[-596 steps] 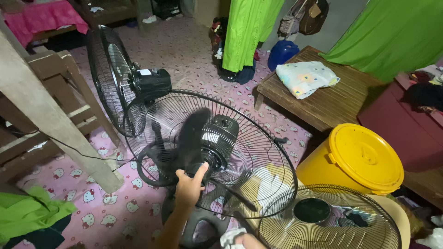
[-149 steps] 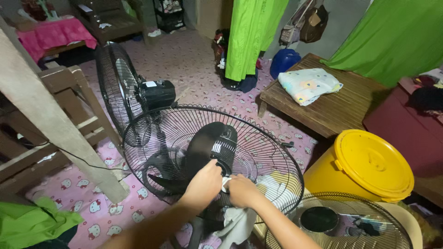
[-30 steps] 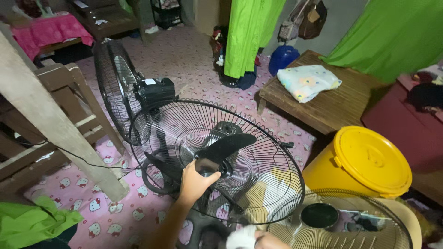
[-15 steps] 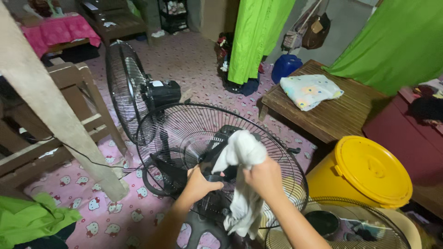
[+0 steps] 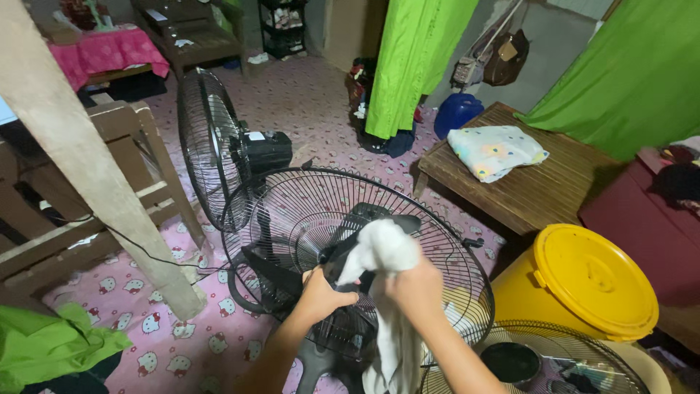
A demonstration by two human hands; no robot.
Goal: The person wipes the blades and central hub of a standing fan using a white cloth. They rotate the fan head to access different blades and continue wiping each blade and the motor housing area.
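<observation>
your left hand [image 5: 324, 294] grips the black fan blade [image 5: 379, 228] near its hub, long axis running up-right, while your right hand [image 5: 417, 286], closed on a white cloth [image 5: 383, 252], presses it onto that blade inside the rear grille [image 5: 452, 241]; yellow bucket [image 5: 594, 281] stays lidded, contents unseen.

Both forearms are stretched forward; the left hand [image 5: 326, 297] is closed, the right hand [image 5: 415, 281] is clenched beside it.
</observation>
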